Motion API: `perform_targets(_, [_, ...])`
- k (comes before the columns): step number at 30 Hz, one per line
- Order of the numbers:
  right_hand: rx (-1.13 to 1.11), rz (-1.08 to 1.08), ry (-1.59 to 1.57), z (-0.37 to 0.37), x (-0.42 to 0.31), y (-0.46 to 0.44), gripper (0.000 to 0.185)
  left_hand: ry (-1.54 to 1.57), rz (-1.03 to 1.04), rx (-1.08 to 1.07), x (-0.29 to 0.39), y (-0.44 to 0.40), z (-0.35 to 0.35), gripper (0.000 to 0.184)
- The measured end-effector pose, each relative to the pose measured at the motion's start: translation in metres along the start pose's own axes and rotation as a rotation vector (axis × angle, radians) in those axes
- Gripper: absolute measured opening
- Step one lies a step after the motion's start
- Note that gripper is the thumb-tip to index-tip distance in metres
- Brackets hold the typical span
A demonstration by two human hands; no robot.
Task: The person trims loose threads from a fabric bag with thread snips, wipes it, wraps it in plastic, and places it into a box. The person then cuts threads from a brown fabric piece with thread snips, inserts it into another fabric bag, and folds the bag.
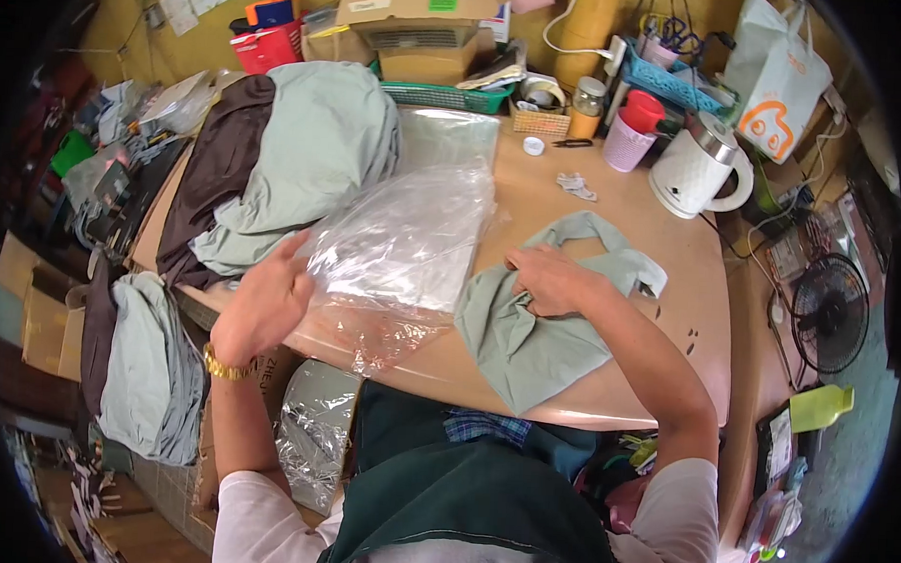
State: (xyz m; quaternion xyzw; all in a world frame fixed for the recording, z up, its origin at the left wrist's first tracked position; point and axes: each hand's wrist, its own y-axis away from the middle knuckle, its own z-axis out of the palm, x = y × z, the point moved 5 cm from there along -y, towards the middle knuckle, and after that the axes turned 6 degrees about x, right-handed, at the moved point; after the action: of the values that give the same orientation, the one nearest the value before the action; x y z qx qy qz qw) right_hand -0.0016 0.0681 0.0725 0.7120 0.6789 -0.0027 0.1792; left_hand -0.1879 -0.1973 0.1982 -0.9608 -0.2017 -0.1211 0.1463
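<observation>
My left hand (269, 300), with a gold-coloured band at its wrist, is at the left edge of a clear plastic bag (402, 245), its fingers closed on the film. The bag lies slanted across the table, wrinkled and shiny. To the right, my right hand (553, 281) presses into a pale grey-green cloth piece (528, 349), fingers bunching the fabric. A loop of that cloth extends beyond the hand toward the back, and its front corner points to the table edge. My right fingertips are partly hidden in the folds.
Grey-green fabric (327, 128) and dark brown fabric (211, 174) are heaped at left. A white kettle (681, 170), pink cup (629, 144), jar (587, 108) and small black snips (574, 143) stand or lie at the back right. An open carton (268, 394) holds plastic packs below.
</observation>
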Motion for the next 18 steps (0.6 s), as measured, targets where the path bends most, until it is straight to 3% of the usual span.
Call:
perform_targets(2, [0.042,-0.041,-0.032,-0.001,0.001,-0.001,0.028,0.119,-0.151,0.109,-0.008,-0.015,0.003,0.025])
perform_targets(5, [-0.02,-0.052,-0.068,-0.011,-0.005,-0.005,0.028,0.23,-0.125,0.303,0.013,-0.04,0.001,0.023])
perform_targets(7, [-0.069,-0.02,0.123,-0.024,-0.011,-0.004,0.029,0.097,0.205,0.518,0.034,-0.047,-0.01,0.025])
perform_targets(11, [0.03,-0.112,0.168,-0.016,-0.007,0.014,0.028,0.131,0.069,0.766,0.005,-0.065,-0.037,0.031])
perform_targets(13, [0.133,-0.014,-0.097,-0.022,-0.009,0.035,0.029,-0.039,0.081,0.76,-0.009,-0.07,-0.041,0.026])
perform_targets(14, [0.254,0.005,-0.148,-0.031,-0.009,0.049,0.027,-0.203,0.088,0.751,-0.013,-0.073,-0.04,0.021])
perform_targets(16, [0.491,0.091,-0.257,-0.057,-0.011,0.086,0.023,-0.243,0.146,0.731,-0.012,-0.077,-0.034,0.012])
perform_targets(18, [0.607,0.163,-0.317,-0.073,-0.024,0.119,0.02,-0.258,0.297,0.608,0.016,-0.078,-0.022,0.039])
